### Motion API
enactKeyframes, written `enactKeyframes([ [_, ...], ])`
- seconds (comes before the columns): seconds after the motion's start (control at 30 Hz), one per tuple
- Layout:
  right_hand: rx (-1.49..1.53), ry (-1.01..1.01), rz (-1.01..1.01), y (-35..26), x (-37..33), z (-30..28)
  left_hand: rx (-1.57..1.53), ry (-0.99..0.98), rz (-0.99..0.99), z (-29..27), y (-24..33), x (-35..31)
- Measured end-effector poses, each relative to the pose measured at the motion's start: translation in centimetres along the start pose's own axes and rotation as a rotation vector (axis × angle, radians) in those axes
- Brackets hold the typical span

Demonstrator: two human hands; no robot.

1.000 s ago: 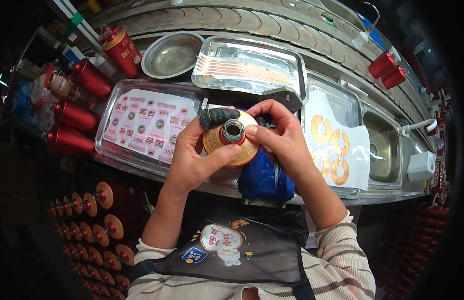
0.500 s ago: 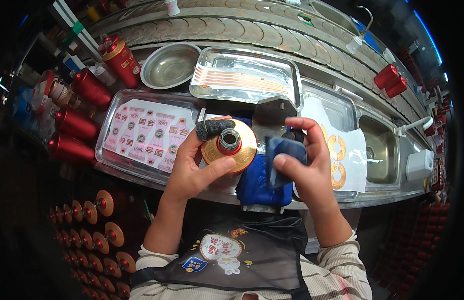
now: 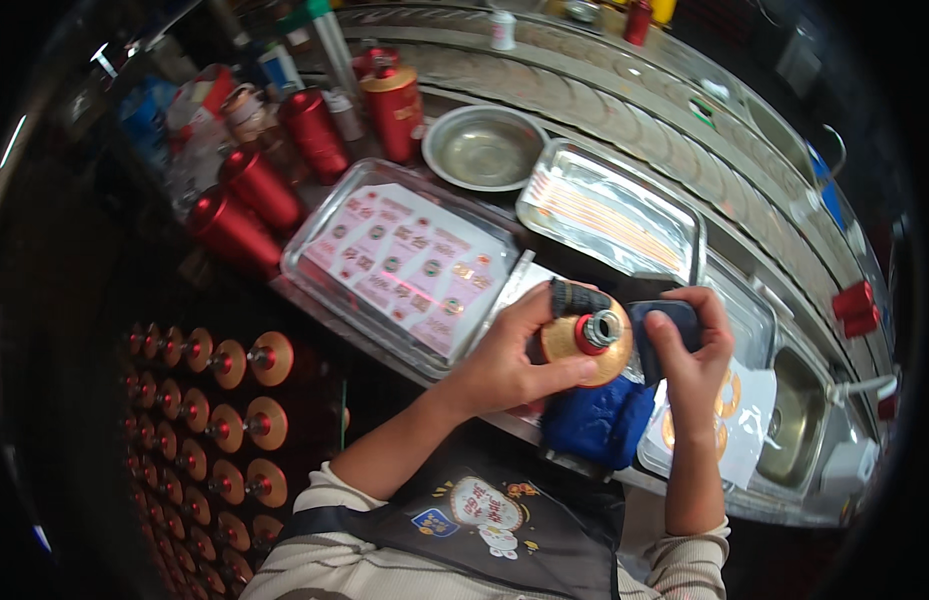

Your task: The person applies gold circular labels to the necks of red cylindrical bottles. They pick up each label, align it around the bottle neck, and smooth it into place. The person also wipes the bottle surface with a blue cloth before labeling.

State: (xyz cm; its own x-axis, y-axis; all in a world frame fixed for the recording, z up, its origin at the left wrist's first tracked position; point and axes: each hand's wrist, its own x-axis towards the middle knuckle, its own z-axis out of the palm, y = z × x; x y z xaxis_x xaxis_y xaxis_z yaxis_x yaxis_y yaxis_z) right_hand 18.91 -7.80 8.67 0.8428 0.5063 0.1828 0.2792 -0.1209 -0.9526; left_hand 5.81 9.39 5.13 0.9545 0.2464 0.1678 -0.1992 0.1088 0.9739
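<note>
My left hand (image 3: 504,362) is closed around the shoulder of a bottle (image 3: 612,362) with a gold top, a red collar and an uncapped glass mouth tipped toward me. A dark sleeve covers one of its fingers. Between the thumb and fingers of my right hand (image 3: 699,350) is a flat dark-blue pad (image 3: 676,314). The pad lies right against the bottle's right side as I see it; whether they touch I cannot tell. Below the bottle sits a folded blue cloth (image 3: 596,425) on a small stand. The bottle's lower body is hidden.
A tray (image 3: 314,232) of pink label sheets lies left, another (image 3: 694,240) of gold-striped strips beyond. A steel bowl (image 3: 484,150), red bottles (image 3: 314,135) and a slatted conveyor (image 3: 584,95) stand behind. Right are gold ring labels (image 3: 726,395) and a sink (image 3: 799,400). Rows of bottles (image 3: 269,358) fill the lower left.
My view has turned, so the bench now slants down to the right. The pad has come closer to the bottle's side. Both hands keep their holds.
</note>
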Motion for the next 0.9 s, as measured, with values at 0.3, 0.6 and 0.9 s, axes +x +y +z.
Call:
enactKeyframes([
  [0.3, -0.239, 0.063, -0.274, -1.4, -1.3, 0.1, 0.343, -0.118, 0.174, -2.0, 0.7, -0.1],
  [0.6, -0.465, -0.088, -0.752, -2.6, -6.0, 2.5, 0.613, 0.357, 0.424, 2.6, -2.9, -1.2],
  [0.9, -0.373, -0.100, -0.799, -1.3, -4.3, 2.1, 0.625, 0.263, 0.413, 1.5, -2.5, -1.1],
])
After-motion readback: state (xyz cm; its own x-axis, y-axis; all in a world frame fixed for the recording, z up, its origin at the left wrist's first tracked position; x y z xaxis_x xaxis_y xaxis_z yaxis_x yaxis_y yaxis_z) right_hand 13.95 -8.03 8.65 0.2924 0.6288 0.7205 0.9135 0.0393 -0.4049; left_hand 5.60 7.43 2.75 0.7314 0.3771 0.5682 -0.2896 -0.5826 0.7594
